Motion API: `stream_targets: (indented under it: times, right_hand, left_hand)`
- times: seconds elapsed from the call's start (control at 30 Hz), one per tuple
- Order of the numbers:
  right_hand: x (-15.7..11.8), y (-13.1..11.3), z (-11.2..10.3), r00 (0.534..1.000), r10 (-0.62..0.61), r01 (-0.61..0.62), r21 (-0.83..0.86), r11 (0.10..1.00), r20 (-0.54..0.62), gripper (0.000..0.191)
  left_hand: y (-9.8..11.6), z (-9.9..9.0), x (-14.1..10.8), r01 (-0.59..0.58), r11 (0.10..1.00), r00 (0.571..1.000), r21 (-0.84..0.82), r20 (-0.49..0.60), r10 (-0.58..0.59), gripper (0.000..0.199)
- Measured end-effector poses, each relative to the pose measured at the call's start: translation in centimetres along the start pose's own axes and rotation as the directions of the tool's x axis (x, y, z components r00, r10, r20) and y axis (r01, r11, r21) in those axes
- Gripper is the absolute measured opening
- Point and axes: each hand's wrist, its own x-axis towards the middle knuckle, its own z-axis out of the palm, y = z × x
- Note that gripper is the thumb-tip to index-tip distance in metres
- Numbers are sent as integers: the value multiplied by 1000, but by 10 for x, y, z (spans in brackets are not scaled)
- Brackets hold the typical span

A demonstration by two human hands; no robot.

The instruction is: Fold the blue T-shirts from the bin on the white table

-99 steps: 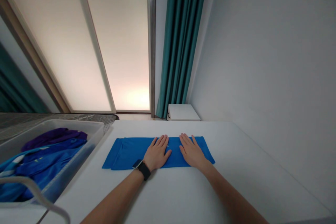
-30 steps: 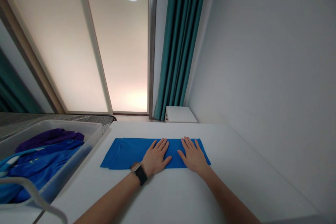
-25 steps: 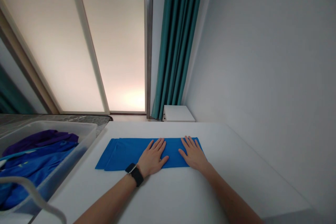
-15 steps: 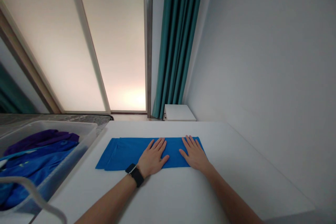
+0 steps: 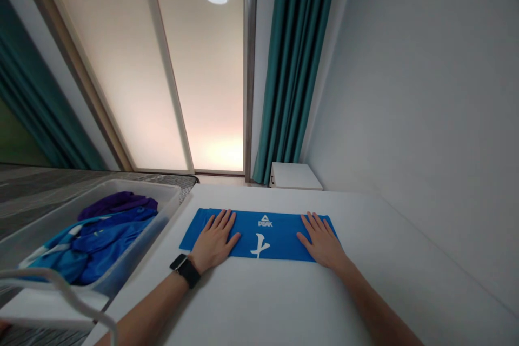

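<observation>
A folded blue garment lies as a flat, wide strip on the white table. White "PEAK" lettering with a triangle logo and a white character show on its upper face. My left hand, with a black watch on the wrist, rests flat on the garment left of the print. Its fingers are spread and point away from me. My right hand is also laid flat, fingers apart, over the garment's right end. Neither hand grips the fabric.
Left of the table stands a translucent plastic bin holding blue and purple clothes. A grey curved bar or cable crosses the lower left. Behind the table is a small white cabinet; a wall borders the right.
My left hand has slid left along the garment, and the white print is now visible. My right hand stays at the right end. The view has shifted, showing more on the left.
</observation>
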Motion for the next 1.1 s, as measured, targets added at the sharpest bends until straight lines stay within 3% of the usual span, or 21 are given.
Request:
stream_targets:
  times: [0.1,0.2,0.43,0.6,0.67,0.73,0.8,0.87,0.93,1.1]
  right_hand:
    - [0,0,1,1000,3,-3,-12,1000,0,74]
    - [0,1,2,1000,-2,2,-13,1000,-4,74]
    - [0,0,1,1000,7,-7,-12,1000,4,74]
    - [0,-2,-5,1000,10,-9,-10,1000,27,73]
    - [0,-2,-5,999,9,-9,-6,1000,32,73]
    - [0,-2,-5,1000,7,-7,1,1000,27,73]
    - [0,-2,-5,1000,5,-5,7,1000,20,73]
    - [0,-2,-4,1000,5,-5,10,1000,15,74]
    - [0,-2,-4,1000,5,-5,13,1000,14,74]
    - [0,-3,-5,1000,9,-10,26,1000,17,74]
  left_hand:
    - [-30,-2,-14,37,999,999,-2,-6,-37,66]
    - [-44,-2,-22,53,998,999,-21,-6,-53,70]
    - [-49,-7,-21,47,999,999,-5,22,-47,67]
    - [-47,-35,2,-106,994,994,4,38,106,61]
    - [-39,-48,14,-292,953,947,-83,113,301,58]
    - [-31,-58,24,-472,858,842,-204,186,507,56]
    - [-25,-63,30,-570,758,737,-316,212,642,59]
    - [-23,-64,33,-601,698,676,-389,219,703,63]
    - [-25,-62,33,-592,682,658,-429,232,717,63]
    - [-31,-54,33,-534,683,679,-498,229,698,60]
